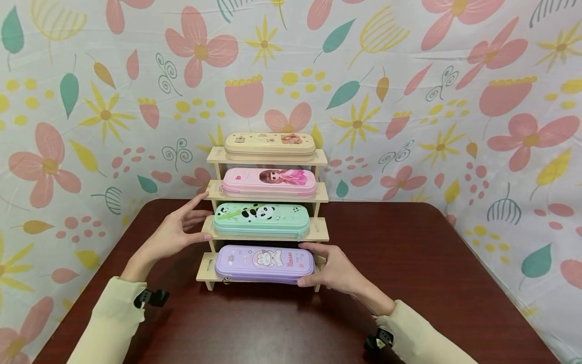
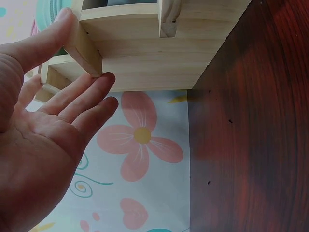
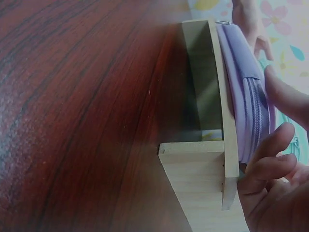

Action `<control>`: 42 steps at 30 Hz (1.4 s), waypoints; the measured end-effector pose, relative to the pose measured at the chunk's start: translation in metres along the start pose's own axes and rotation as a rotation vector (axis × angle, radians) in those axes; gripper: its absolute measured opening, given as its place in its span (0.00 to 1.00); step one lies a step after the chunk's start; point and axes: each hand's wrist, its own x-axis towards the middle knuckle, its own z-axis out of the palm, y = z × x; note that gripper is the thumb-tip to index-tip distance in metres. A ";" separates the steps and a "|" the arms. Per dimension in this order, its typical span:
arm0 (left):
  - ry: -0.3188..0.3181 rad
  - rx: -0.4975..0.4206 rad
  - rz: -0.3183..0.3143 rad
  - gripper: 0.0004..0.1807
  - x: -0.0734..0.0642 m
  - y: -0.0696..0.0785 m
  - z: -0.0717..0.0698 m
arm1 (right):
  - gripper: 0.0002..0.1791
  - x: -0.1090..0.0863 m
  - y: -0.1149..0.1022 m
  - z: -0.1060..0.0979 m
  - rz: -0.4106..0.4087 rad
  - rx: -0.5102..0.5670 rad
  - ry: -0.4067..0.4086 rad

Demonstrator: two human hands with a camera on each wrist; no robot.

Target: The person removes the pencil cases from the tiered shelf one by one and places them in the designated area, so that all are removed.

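Observation:
A pale wooden tiered rack [image 1: 323,230] carries a zippered pencil case on each tier. My left hand [image 1: 175,232] grips the left end of the second tier from the bottom, thumb at the front and fingers behind; the left wrist view shows the board's end between thumb and fingers [image 2: 96,92]. On the bottom tier lies a purple pencil case [image 1: 245,260] with a cartoon print. Its right end is held by my right hand [image 1: 336,268], thumb at the front edge, index finger at the back. The right wrist view shows the purple case's zipper side [image 3: 241,77].
Above it lie a mint panda case [image 1: 282,217], a pink case with a doll print [image 1: 245,182] and a cream case [image 1: 268,144] on top. The rack stands on a dark red-brown table [image 1: 386,253]. A flower-patterned cloth [image 1: 400,65] hangs behind.

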 end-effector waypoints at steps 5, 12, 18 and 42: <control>-0.002 -0.004 0.002 0.56 0.000 0.000 -0.001 | 0.42 0.000 -0.001 0.000 0.039 0.030 -0.010; -0.006 -0.014 -0.004 0.56 0.000 0.000 0.000 | 0.42 -0.005 0.001 -0.003 0.071 0.083 -0.026; -0.005 -0.023 -0.013 0.56 0.000 0.001 0.000 | 0.44 -0.007 0.003 -0.004 0.066 0.074 -0.039; -0.004 -0.024 0.000 0.57 -0.001 0.000 -0.001 | 0.45 -0.007 0.003 -0.003 0.035 0.035 -0.044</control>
